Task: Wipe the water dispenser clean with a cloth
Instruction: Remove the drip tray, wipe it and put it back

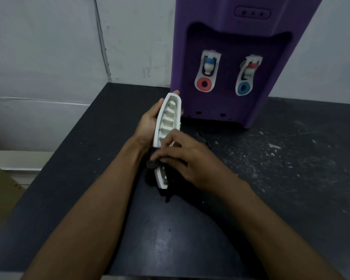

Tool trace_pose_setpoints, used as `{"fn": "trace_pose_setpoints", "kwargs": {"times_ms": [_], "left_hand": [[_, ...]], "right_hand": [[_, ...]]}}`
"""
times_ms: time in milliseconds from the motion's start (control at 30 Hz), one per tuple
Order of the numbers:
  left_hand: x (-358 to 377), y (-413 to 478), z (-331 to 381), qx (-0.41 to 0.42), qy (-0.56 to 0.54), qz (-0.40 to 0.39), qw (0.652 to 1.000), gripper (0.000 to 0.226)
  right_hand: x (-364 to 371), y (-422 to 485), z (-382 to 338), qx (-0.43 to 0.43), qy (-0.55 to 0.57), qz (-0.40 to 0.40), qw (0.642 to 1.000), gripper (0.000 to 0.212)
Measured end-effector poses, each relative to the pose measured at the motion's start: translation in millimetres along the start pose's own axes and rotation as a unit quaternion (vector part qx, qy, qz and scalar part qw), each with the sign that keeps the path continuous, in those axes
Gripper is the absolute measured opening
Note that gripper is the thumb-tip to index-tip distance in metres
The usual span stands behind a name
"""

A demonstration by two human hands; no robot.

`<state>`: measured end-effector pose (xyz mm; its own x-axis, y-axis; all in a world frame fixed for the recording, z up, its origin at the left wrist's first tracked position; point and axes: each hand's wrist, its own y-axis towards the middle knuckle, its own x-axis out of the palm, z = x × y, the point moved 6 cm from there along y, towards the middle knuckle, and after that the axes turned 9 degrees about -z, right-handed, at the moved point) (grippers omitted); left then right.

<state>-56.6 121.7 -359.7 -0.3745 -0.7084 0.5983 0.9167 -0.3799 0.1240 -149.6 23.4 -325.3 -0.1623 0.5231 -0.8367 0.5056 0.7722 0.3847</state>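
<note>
A purple water dispenser (pixel 226 63) stands at the back of a dark table (pixel 291 168), with two white taps on its front. My left hand (pixel 150 122) grips a white drip tray (pixel 168 120) from behind, holding it on edge above the table. My right hand (pixel 182 158) holds a dark cloth (pixel 153 161) against the tray's lower part, its fingers curled over the cloth. The right hand hides the middle of the tray. More of the dark cloth hangs under my right hand, down to the table.
A pale wall (pixel 49 47) rises behind and left of the table. A brown cardboard edge (pixel 0 195) shows at the lower left. White scuffs and flecks (pixel 275 146) mark the tabletop on the right.
</note>
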Motion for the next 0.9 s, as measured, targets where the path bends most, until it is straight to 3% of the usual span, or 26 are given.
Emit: {"fn": "trace_pose_setpoints", "kwargs": {"times_ms": [100, 167, 667, 900], "left_hand": [[9.3, -2.8, 0.6, -0.003, 0.001, -0.021, 1.0, 0.047], [10.5, -6.1, -0.5, -0.006, 0.002, -0.023, 1.0, 0.048], [-10.1, -8.1, -1.6, -0.008, 0.006, 0.025, 1.0, 0.046], [-7.8, -8.2, 7.3, 0.024, 0.01, 0.025, 0.999, 0.047]], "right_hand": [[-26.5, 13.4, 17.8, 0.063, 0.0, 0.126, 0.99, 0.021], [-32.0, 20.5, 22.8, 0.088, -0.005, 0.154, 0.984, 0.022], [23.3, -26.0, -9.7, 0.014, 0.05, -0.047, 0.998, 0.018], [14.6, -40.2, -12.6, 0.054, 0.179, -0.048, 0.981, 0.01]]}}
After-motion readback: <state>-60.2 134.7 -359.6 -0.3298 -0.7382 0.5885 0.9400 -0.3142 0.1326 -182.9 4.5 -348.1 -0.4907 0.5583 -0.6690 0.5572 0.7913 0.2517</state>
